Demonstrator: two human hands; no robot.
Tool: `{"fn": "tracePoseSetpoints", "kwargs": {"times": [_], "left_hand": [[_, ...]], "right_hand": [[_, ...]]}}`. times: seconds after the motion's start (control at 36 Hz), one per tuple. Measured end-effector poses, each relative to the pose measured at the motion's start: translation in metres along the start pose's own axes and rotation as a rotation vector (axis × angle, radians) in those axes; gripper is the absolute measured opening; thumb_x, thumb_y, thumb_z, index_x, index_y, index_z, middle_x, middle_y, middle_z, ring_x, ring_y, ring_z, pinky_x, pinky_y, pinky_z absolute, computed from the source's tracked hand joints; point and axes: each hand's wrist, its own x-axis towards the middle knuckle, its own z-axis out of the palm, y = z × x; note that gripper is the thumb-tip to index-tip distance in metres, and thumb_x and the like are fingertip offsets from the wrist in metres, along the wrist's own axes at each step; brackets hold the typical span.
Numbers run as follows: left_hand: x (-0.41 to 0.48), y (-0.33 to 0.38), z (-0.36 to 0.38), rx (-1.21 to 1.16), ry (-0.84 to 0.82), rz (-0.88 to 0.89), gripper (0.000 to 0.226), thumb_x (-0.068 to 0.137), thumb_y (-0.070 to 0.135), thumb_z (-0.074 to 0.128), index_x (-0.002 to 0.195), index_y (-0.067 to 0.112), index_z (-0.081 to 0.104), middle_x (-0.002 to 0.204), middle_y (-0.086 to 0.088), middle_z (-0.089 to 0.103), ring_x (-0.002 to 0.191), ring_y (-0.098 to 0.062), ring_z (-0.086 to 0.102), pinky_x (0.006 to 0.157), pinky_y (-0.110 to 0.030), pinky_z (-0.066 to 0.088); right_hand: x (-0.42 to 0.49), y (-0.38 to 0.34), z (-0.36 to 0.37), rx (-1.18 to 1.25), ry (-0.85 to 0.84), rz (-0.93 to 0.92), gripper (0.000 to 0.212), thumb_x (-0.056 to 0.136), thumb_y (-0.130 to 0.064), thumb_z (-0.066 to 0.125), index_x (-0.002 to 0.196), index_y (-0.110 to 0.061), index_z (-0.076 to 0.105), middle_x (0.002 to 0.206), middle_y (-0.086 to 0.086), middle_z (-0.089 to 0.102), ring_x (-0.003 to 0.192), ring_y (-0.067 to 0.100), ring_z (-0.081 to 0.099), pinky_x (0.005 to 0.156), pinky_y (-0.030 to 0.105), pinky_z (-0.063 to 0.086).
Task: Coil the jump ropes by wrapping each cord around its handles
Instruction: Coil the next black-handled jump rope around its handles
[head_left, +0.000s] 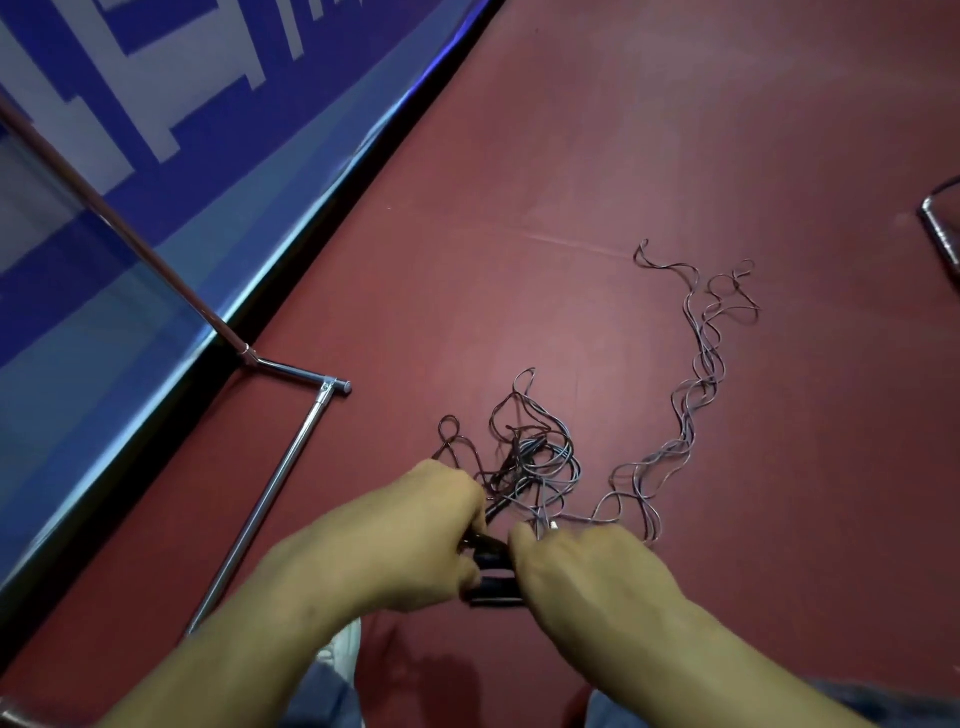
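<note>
You look to be near the start. The black handles (493, 574) are bunched side by side, and I see no turns of cord wrapped around them yet. Nearly all the coiling is left to do.

Your left hand (415, 540) has its fingers curled round the handles' left end. Your right hand (587, 577) closes on the right end. Its fingertips are hidden under the knuckles, so I can't tell whether it also pinches a strand.

The cord tangle (535, 457) lies on the red floor (571, 156), just beyond your hands, and runs straight into your left grip. From there a long wavy trail of cords (696, 374) runs off to your right and away, well apart from your hands. Several strands run together in it, and I can't count how many ropes they make.

A chrome stand foot (270, 493) lies on the floor to your left, clear of the cords.
</note>
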Motion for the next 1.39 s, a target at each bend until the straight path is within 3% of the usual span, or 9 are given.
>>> {"fn": "tracePoseSetpoints", "kwargs": {"times": [0.17,0.39,0.47,0.67,0.83,1.0,1.08,1.28,1.39], "left_hand": [[-0.002,0.009,0.009,-0.061,0.226,-0.031,0.03,0.103,0.034,0.045,0.075,0.027,0.035,0.08,0.003,0.047,0.067,-0.023,0.047,0.063,-0.034,0.038],[0.003,0.007,0.001,-0.563,0.409,-0.116,0.016,0.087,0.027,0.074,0.073,0.023,0.075,0.055,0.005,0.062,0.048,-0.007,0.049,0.047,-0.019,0.038],[0.005,0.004,0.002,-0.867,0.358,-0.206,0.031,0.095,0.037,0.066,0.072,0.016,0.073,0.067,-0.009,0.072,0.055,-0.018,0.053,0.054,-0.038,0.045],[0.006,0.009,-0.007,-1.43,0.004,-0.38,0.036,0.11,0.031,0.042,0.108,-0.001,0.058,0.083,-0.028,0.074,0.054,-0.025,0.061,0.052,-0.028,0.046],[0.007,0.002,-0.008,-1.497,-0.134,-0.399,0.036,0.105,0.027,0.051,0.099,-0.002,0.072,0.069,-0.01,0.065,0.059,-0.022,0.061,0.064,-0.032,0.05],[0.006,0.004,-0.005,-1.583,-0.086,-0.302,0.029,0.101,0.018,0.057,0.096,-0.004,0.074,0.07,-0.011,0.061,0.069,-0.024,0.06,0.066,-0.036,0.054],[0.005,0.005,-0.004,-1.526,-0.037,-0.253,0.024,0.097,0.016,0.062,0.095,-0.003,0.075,0.075,-0.014,0.066,0.071,-0.023,0.063,0.068,-0.037,0.057],[0.009,-0.007,-0.006,-1.405,-0.107,-0.269,0.017,0.093,0.015,0.068,0.092,-0.001,0.074,0.079,-0.017,0.069,0.067,-0.021,0.066,0.066,-0.032,0.058],[0.011,-0.019,-0.007,-1.354,-0.175,-0.296,0.016,0.095,0.011,0.065,0.088,-0.002,0.072,0.072,-0.017,0.066,0.062,-0.022,0.063,0.059,-0.029,0.056]], "right_hand": [[0.009,0.015,0.004,0.02,-0.049,0.206,0.022,0.098,-0.008,0.042,0.118,-0.017,0.044,0.112,0.007,0.069,0.099,0.036,0.068,0.064,0.037,0.033],[0.013,0.022,-0.003,0.037,0.005,0.302,0.023,0.099,-0.015,0.043,0.122,-0.021,0.042,0.106,0.004,0.068,0.095,0.035,0.066,0.049,0.038,0.022],[0.013,0.022,-0.002,0.056,0.054,0.318,0.026,0.1,-0.015,0.043,0.125,-0.021,0.042,0.105,0.003,0.067,0.092,0.034,0.066,0.05,0.037,0.022],[0.017,0.018,-0.009,0.028,0.146,0.32,0.027,0.09,-0.015,0.058,0.115,-0.022,0.05,0.088,0.001,0.063,0.075,0.031,0.068,0.046,0.035,0.012],[0.017,0.022,-0.009,0.028,0.188,0.389,0.026,0.092,-0.014,0.057,0.113,-0.024,0.047,0.071,-0.005,0.032,0.056,0.033,0.046,0.043,0.033,0.007],[0.017,0.027,-0.01,-0.006,0.226,0.335,0.043,0.083,-0.014,0.068,0.122,-0.022,0.053,0.084,-0.003,0.059,0.064,0.027,0.066,0.043,0.031,0.004],[0.019,0.026,-0.011,-0.014,0.208,0.344,0.047,0.052,-0.01,0.083,0.093,-0.02,0.061,0.061,-0.005,0.051,0.035,0.024,0.049,0.047,0.027,-0.008],[0.017,0.03,-0.009,-0.061,0.253,0.288,0.048,0.039,-0.001,0.082,0.074,-0.017,0.054,0.05,-0.004,0.041,0.043,0.02,-0.007,0.052,0.022,-0.01],[0.013,0.029,-0.004,-0.063,0.272,0.217,0.038,0.043,0.003,0.066,0.073,-0.017,0.053,0.05,-0.002,0.047,0.039,0.026,0.002,0.053,0.023,-0.01]]}}
